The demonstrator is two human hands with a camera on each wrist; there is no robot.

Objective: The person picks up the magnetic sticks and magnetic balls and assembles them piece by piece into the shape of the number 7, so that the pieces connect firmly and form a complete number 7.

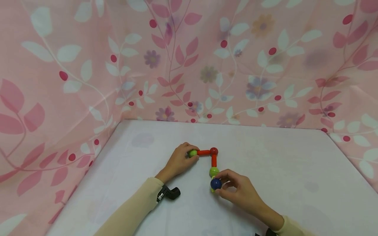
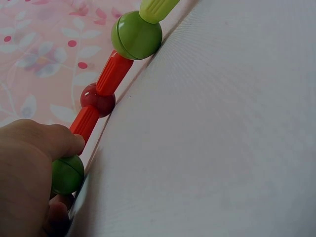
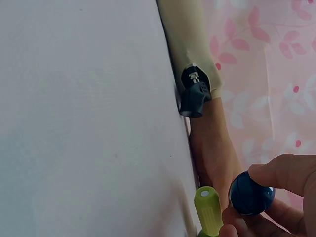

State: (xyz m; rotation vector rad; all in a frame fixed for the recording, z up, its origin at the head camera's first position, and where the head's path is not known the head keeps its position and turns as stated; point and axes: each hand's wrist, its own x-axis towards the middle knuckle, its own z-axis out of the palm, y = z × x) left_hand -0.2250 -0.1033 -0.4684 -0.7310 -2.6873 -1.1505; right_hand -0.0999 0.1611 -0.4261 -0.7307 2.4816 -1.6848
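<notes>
A chain of toy balls and rods lies on the white table. My left hand (image 1: 180, 161) grips the green ball (image 2: 68, 175) at its left end. From there a red rod (image 1: 203, 152) runs to a red ball (image 1: 214, 151), and a second red rod (image 1: 214, 161) leads to another green ball (image 1: 214, 171). A yellow-green rod (image 3: 209, 211) extends from that ball, its pale round tip bare. Between thumb and fingers, my right hand (image 1: 243, 193) pinches a dark blue ball (image 3: 251, 193), beside the rod and apart from its tip.
The white tabletop (image 1: 280, 157) spreads around the chain. Pink floral cloth (image 1: 206, 65) hangs along the back and sides. A black wrist camera (image 1: 171, 193) juts from the left sleeve, just above the table.
</notes>
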